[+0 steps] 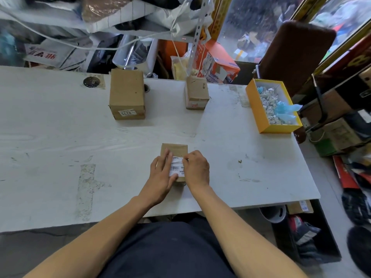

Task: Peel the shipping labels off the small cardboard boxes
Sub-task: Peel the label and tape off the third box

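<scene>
Table [60, 147]: left half bare, open to approach. Two upright boxes stand at the far side, large box [127, 95] left, small box [196, 93] right, wide gap between them. Yellow tray [259, 115] blocks the far right corner. Near right area bare. Clutter crowds behind the far edge

- Small brown matt cardboard box [174, 150] under both hands, bearing a white paper label [176, 167], slightly wrinkled.
- White matt tabletop [60, 147], scuffed and worn rough left of the hands.
- Yellow smooth card tray [259, 115], far right, holding crumpled white paper scraps [269, 105].
</scene>
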Tool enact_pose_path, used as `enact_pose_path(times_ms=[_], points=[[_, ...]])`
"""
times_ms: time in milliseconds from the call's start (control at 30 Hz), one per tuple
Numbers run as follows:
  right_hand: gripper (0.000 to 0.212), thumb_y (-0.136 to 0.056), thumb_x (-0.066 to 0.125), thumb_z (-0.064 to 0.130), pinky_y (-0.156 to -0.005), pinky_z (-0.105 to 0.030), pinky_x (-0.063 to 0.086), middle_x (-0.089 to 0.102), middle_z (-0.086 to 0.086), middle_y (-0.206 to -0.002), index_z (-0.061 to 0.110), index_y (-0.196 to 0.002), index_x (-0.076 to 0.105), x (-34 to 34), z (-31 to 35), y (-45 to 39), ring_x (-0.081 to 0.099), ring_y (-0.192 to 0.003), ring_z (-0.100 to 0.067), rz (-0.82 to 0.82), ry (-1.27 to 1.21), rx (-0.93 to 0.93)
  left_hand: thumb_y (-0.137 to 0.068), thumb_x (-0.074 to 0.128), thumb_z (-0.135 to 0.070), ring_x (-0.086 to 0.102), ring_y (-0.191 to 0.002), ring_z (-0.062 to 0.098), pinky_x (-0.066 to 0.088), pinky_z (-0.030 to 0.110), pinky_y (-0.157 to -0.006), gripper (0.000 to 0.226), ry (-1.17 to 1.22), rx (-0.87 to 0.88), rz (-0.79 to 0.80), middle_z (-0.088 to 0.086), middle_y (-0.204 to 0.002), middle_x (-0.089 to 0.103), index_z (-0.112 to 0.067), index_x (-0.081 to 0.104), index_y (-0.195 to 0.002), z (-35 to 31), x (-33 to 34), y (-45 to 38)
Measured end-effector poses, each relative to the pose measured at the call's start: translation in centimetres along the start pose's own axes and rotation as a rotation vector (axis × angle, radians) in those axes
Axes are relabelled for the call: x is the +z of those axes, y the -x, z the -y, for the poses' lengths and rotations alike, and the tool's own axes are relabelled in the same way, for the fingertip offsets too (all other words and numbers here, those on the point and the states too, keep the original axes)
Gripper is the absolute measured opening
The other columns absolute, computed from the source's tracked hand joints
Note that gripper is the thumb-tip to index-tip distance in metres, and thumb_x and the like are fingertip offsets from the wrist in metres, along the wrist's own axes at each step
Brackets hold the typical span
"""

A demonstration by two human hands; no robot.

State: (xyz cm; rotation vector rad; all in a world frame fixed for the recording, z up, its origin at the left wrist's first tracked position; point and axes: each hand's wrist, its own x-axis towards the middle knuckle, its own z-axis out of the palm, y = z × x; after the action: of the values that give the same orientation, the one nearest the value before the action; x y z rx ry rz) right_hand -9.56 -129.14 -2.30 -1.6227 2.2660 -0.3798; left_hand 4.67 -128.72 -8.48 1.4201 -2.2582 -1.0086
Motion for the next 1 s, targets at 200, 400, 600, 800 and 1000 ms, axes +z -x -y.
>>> enact_pose_path(times_ms=[200,400,600,800,1000], points=[[0.019,-0.094,0.056,0.014,-0.081,-0.03,0.048,0.061,-0.008,-0.108,0.006,-0.102,0.072,0.0,0.0,-0.7,0.061,-0.093,-0.024,0.014,-0.045,0.037,-0.089,0.013,-0.061,0.007,-0.149,0.031,0.005,0.033,-0.121,0.086,-0.051,-0.004,0.017,0.003,-0.166,-0.004,-0.011,0.005,-0.158,-0.6,-0.6,-0.4],[0.011,-0.091,0.059,0.013,-0.076,-0.024,0.039,0.058,-0.007,-0.106,0.009,-0.092,0.069,-0.3,0.0,-1.4,0.059,-0.094,-0.023,0.063,-0.13,0.127,-0.086,0.01,-0.061,0.004,-0.148,0.027,-0.001,0.026,-0.118,0.088,-0.056,0.014,0.009,0.005,-0.166,-0.004,-0.009,0.004,-0.157,-1.3,-1.1,-0.2],[0.016,-0.089,0.051,0.005,-0.071,-0.029,0.042,0.057,-0.012,-0.108,0.001,-0.091,0.066,-0.8,0.7,-2.4,0.059,-0.092,-0.029,0.158,-0.046,0.138,-0.087,0.013,-0.062,0.01,-0.148,0.032,0.009,0.034,-0.12,0.088,-0.068,-0.01,0.029,0.006,-0.167,-0.003,-0.01,0.006,-0.158,-0.9,-1.0,-0.2],[0.017,-0.094,0.045,0.006,-0.071,-0.032,0.039,0.045,-0.014,-0.112,-0.003,-0.098,0.059,-1.5,1.3,-2.2,0.057,-0.091,-0.033,0.191,0.045,0.06,-0.091,0.018,-0.06,0.013,-0.147,0.032,0.012,0.036,-0.121,0.085,-0.084,-0.01,0.025,0.007,-0.167,-0.001,-0.008,0.008,-0.158,-1.0,-1.0,-0.2],[0.013,-0.093,0.047,0.009,-0.074,-0.033,0.043,0.049,-0.012,-0.112,0.003,-0.096,0.057,-1.1,0.4,-2.2,0.055,-0.087,-0.028,0.167,-0.005,-0.018,-0.085,0.01,-0.061,0.009,-0.148,0.032,0.006,0.033,-0.121,0.09,-0.08,-0.012,0.025,0.009,-0.167,-0.003,-0.008,0.005,-0.158,-1.5,-1.5,0.1]])
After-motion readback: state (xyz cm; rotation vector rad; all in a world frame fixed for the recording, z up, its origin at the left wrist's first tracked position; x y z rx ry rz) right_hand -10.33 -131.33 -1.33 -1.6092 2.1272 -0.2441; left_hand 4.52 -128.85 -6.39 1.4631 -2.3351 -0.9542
